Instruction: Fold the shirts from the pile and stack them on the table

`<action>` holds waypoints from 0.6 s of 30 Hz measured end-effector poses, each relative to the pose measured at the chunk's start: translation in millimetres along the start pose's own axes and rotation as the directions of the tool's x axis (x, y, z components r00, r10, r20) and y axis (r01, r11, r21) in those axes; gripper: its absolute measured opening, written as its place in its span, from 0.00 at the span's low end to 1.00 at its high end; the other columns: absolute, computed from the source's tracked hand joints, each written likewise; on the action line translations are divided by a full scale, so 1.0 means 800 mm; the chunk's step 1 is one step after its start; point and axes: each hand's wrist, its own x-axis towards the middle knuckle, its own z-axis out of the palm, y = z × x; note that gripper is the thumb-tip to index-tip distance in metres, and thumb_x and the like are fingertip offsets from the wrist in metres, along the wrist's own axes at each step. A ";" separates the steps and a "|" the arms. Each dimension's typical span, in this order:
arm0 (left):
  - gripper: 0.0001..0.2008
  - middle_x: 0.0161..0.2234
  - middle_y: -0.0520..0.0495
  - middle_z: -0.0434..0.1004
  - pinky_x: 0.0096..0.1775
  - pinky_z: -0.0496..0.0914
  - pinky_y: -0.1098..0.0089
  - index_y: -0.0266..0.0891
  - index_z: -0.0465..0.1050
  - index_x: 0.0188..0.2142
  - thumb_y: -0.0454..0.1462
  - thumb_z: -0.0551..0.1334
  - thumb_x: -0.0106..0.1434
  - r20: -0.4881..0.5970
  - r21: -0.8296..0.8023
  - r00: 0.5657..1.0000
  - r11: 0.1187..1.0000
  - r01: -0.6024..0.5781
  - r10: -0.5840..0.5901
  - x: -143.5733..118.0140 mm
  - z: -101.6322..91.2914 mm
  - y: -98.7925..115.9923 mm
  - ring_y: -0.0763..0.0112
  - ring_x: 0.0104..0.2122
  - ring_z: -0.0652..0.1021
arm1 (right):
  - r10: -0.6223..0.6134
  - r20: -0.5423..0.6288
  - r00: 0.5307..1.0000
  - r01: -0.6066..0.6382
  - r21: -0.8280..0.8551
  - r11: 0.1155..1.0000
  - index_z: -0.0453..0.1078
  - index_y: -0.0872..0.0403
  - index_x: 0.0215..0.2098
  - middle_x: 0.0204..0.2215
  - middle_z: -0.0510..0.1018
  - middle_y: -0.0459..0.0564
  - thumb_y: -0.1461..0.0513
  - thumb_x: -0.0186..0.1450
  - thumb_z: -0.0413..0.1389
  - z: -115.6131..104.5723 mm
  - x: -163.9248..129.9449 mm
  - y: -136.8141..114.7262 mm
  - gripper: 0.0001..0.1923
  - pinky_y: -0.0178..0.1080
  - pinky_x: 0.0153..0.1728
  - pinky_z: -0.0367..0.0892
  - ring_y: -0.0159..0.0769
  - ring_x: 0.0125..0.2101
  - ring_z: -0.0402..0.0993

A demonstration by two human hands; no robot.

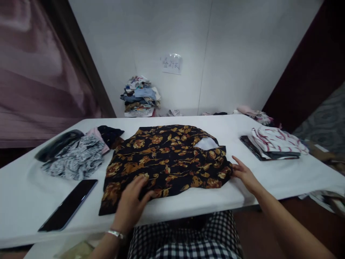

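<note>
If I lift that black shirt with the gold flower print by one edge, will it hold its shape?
Probably not. The black shirt with gold flower print lies flat with soft wrinkles, so it would likely droop and unfold. It looks thin and light. Pushed by the left hand or right hand, it would likely bunch on the white table rather than slide whole.

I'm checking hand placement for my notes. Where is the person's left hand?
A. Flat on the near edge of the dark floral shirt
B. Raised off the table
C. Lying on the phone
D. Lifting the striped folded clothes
A: the left hand lies palm down on the near hem of the floral shirt, while the phone lies untouched farther left on the white table.
</note>
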 end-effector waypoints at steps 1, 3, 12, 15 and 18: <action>0.22 0.54 0.40 0.72 0.54 0.68 0.55 0.42 0.69 0.53 0.45 0.60 0.59 0.085 -0.025 0.990 0.993 -0.112 0.113 -0.001 0.015 0.021 0.55 0.53 0.72 | -0.017 -0.005 1.000 0.017 -0.001 1.000 0.52 0.46 0.65 0.41 0.78 0.46 0.65 0.48 0.64 0.003 0.001 0.003 0.49 0.37 0.33 0.70 0.36 0.36 0.74; 0.24 0.56 0.42 0.70 0.54 0.68 0.55 0.45 0.69 0.54 0.44 0.62 0.58 0.223 -0.080 0.937 0.963 -0.257 0.268 0.002 0.044 0.065 0.55 0.54 0.72 | -0.044 0.031 0.999 0.044 0.003 0.999 0.50 0.45 0.66 0.44 0.77 0.47 0.65 0.47 0.63 0.015 0.006 0.005 0.50 0.36 0.33 0.70 0.37 0.38 0.74; 0.26 0.54 0.34 0.71 0.53 0.61 0.57 0.37 0.65 0.57 0.38 0.62 0.59 0.448 -0.087 0.886 0.992 -0.088 0.118 0.114 0.126 0.192 0.54 0.55 0.69 | -0.255 0.374 0.891 0.294 -0.049 0.954 0.59 0.45 0.62 0.48 0.76 0.48 0.61 0.53 0.61 0.123 0.065 -0.036 0.39 0.40 0.43 0.70 0.36 0.43 0.74; 0.12 0.38 0.37 0.79 0.42 0.66 0.63 0.36 0.75 0.41 0.37 0.56 0.63 0.476 -0.024 0.879 0.999 0.041 -0.025 0.146 0.143 0.167 0.58 0.42 0.77 | -0.279 0.197 0.940 0.328 -0.301 0.895 0.67 0.51 0.54 0.44 0.78 0.50 0.63 0.57 0.53 0.101 0.090 -0.033 0.26 0.42 0.45 0.69 0.37 0.43 0.75; 0.13 0.31 0.43 0.79 0.35 0.66 0.69 0.37 0.75 0.35 0.42 0.55 0.64 0.443 -0.067 0.876 0.967 0.247 -0.192 0.156 0.151 0.136 0.65 0.33 0.77 | -0.226 0.000 0.974 0.179 -0.613 0.769 0.71 0.55 0.46 0.42 0.79 0.52 0.67 0.57 0.47 0.059 0.106 -0.022 0.20 0.40 0.44 0.69 0.38 0.42 0.75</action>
